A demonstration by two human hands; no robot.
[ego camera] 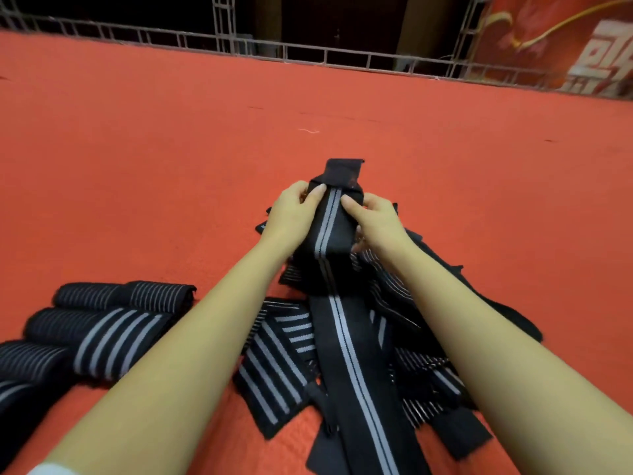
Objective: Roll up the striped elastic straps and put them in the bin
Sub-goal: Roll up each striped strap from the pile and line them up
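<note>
Left hand (291,209) and right hand (375,216) each pinch the far end of one centre-striped strap (330,229), its tail trailing over the loose strap pile (407,341) on red carpet (171,149); roll judged barely begun, several rolled straps (102,323) at left, bin not in view.

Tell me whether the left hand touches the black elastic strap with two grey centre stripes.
Touching. Head view: the left hand grips the black elastic strap with two grey centre stripes, thumb pressed on its face.
</note>
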